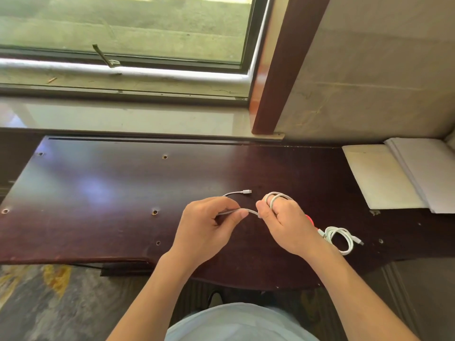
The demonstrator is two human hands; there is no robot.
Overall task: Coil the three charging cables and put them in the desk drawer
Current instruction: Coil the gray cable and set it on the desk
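White cable (pixel 248 211) taut between both hands mid-desk (pixel 98 193).

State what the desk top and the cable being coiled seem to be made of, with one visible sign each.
Desk top: probably dark varnished wood or veneer; it is glossy and mirrors the window light. Cable between left hand and right hand: likely white flexible plastic sheathing, bending smoothly.

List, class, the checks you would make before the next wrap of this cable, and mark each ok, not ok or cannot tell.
1. Right hand holds the loops of the cable: ok.
2. Left hand pinches the free length: ok.
3. Free plug lies untangled on the desk: ok.
4. Coiled cable lies out of the way: ok.
5. Third cable found: cannot tell.
6. Drawer open: cannot tell.
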